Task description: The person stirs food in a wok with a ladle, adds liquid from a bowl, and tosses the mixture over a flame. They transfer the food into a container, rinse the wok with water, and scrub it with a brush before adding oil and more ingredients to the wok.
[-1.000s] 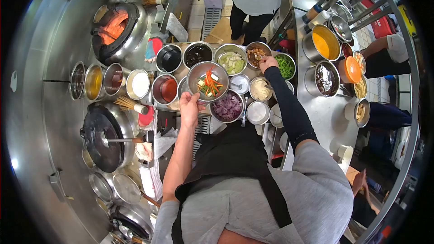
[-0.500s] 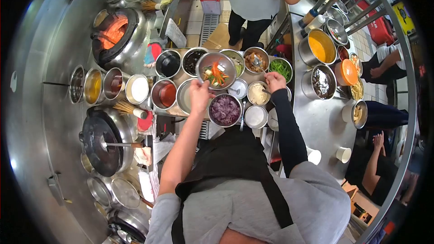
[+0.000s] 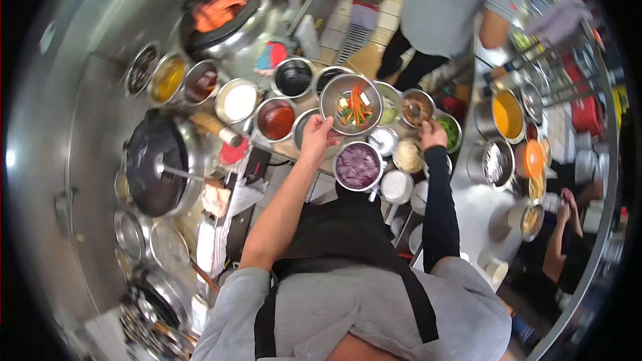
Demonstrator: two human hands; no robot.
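My left hand [image 3: 316,140] grips the near rim of a shallow metal bowl [image 3: 331,97]. Inside the bowl lie orange strips, green pieces and pale chunks. On the far right of the pots, my right hand [image 3: 433,136] is closed around a spoon handle; the spoon's head dips into brown food [image 3: 416,108] in a round pot. Chopped green vegetable [image 3: 448,131] sits close beside that hand. Diced purple onion [image 3: 358,166] fills a pot just below the bowl. Tubs of white powder [image 3: 383,140] and pale paste [image 3: 408,156] stand between my hands.
A red sauce pot [image 3: 276,120] and a dark liquid pot [image 3: 293,78] stand at left. Beyond are a dark wok [image 3: 157,160] and a glowing burner [image 3: 221,10]. A co-worker in a grey shirt [image 3: 445,7] stands ahead. An orange soup pot [image 3: 507,117] is on the right counter.
The view has swung left, so everything shifts rightward in it. My left hand still carries the bowl above the pots, and the spoon remains in the brown food with my right hand.
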